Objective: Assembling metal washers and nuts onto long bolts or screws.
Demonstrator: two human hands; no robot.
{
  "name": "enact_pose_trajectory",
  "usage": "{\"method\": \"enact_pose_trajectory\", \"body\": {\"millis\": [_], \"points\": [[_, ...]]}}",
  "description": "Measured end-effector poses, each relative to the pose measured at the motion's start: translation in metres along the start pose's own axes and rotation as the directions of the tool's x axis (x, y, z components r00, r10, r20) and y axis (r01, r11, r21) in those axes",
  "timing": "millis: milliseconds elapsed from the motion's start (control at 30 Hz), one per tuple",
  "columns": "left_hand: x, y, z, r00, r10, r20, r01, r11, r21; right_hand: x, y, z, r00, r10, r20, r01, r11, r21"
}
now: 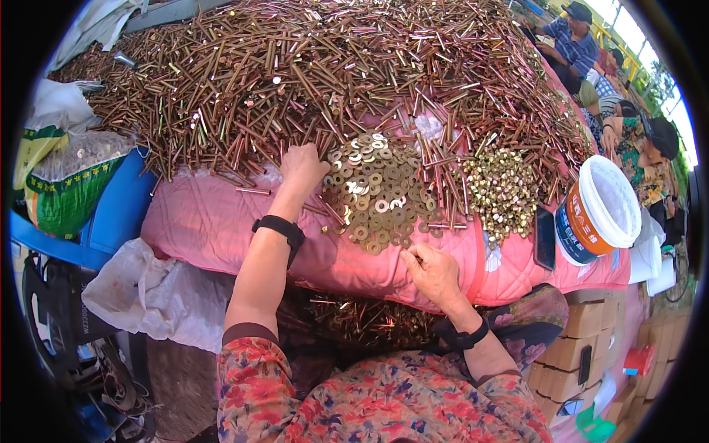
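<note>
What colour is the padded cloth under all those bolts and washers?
Pink, with a quilted pattern; the cloth shows best in the head view, under the left hand.

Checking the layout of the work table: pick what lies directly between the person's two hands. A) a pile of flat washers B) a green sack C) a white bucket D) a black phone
A: the pile of flat washers sits on the pink quilt between the left hand, which reaches into the long bolts, and the right hand at the quilt's near edge.
</note>
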State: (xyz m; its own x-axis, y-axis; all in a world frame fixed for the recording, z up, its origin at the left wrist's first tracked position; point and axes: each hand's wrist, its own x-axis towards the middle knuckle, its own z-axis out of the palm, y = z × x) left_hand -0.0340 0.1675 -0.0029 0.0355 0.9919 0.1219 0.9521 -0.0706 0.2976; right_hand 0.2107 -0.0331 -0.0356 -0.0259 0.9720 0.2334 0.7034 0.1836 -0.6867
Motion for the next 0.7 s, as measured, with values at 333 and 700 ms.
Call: {"method": "enact_pose_trajectory", "body": {"millis": [333, 700], "points": [[-0.001, -0.02, 0.014, 0.992, 0.109, -0.059, -0.107, 0.994, 0.033, -0.002, -0.006, -0.001, 0.999, 0.041, 0.035, -0.041, 0.999, -0.018], [-0.07, -0.02, -0.039, 0.983, 0.12, 0.137, -0.11, 0.991, -0.082, -0.005, -0.003, -0.001, 1.0, 0.0, -0.003, 0.0, 1.0, -0.007]]}}
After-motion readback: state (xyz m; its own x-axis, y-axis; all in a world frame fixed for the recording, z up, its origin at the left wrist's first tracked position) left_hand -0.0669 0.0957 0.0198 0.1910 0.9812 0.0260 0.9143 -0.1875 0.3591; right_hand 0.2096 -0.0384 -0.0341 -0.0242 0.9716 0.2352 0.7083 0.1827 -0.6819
